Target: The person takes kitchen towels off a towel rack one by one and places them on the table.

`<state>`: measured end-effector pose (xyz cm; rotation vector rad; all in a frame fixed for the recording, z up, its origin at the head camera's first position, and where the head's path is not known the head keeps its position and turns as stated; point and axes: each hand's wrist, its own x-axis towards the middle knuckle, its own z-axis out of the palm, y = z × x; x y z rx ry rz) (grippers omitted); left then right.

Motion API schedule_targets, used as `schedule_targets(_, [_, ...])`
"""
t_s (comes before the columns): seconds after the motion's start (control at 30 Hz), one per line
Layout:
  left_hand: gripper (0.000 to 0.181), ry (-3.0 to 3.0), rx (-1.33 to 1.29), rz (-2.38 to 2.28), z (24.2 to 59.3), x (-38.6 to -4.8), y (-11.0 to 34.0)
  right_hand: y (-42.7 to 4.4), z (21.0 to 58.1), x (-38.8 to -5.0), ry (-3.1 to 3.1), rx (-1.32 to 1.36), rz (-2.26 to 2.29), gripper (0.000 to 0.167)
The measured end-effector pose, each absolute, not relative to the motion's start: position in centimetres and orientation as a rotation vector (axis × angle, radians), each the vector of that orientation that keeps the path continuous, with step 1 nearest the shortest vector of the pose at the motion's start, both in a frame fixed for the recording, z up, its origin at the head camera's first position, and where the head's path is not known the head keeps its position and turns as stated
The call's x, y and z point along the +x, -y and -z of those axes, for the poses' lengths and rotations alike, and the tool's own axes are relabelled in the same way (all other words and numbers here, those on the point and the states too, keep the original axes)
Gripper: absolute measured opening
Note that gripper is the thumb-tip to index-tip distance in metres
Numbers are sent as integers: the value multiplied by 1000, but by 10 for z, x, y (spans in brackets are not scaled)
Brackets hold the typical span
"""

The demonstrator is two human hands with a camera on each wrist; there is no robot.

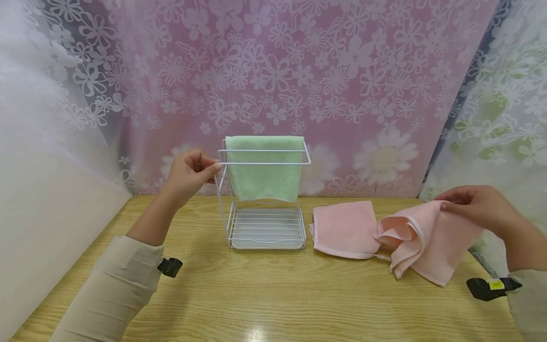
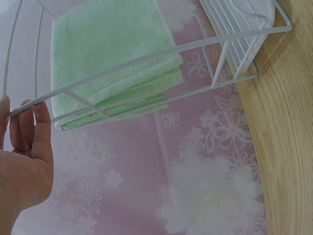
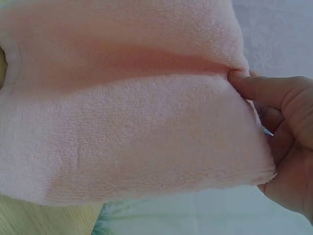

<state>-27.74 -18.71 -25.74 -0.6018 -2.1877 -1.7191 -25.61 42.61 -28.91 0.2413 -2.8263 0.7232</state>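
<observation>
A white wire rack (image 1: pixel 265 163) stands on the table, a folded green towel (image 1: pixel 265 175) draped over its rear top bar. My left hand (image 1: pixel 188 173) pinches the rack's upper left corner; the left wrist view shows the thumb and fingers (image 2: pixel 41 132) around the wire. At the right, my right hand (image 1: pixel 487 206) pinches the edge of a pink towel (image 1: pixel 453 242), partly raised and bunched at its left. In the right wrist view the thumb presses on the pink cloth (image 3: pixel 127 127), the other fingers behind it. A folded pink towel (image 1: pixel 344 230) lies between rack and raised towel.
A pale tray (image 1: pixel 267 244) sits under the rack's lower wire shelf. Behind the wooden table (image 1: pixel 256 294) hangs a pink floral curtain (image 1: pixel 273 71), with pale curtains at both sides. Black wrist devices show on both sleeves.
</observation>
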Motion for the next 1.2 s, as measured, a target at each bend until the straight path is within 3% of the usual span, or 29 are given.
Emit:
schedule_targets(0.4, [16, 2190, -619, 1718, 260, -277, 186, -428, 292, -275, 2916, 211, -695, 43])
schedule_targets(0.77, [16, 2186, -616, 1705, 260, -276, 188, -427, 310, -300, 2833, 273, -667, 32])
schedule_targets(0.97, [16, 2184, -617, 1714, 260, -276, 187, -427, 325, -311, 2792, 228, -690, 35])
schedule_targets(1.2, [15, 2183, -607, 1717, 259, -277, 187, -420, 345, -323, 2641, 138, -651, 26])
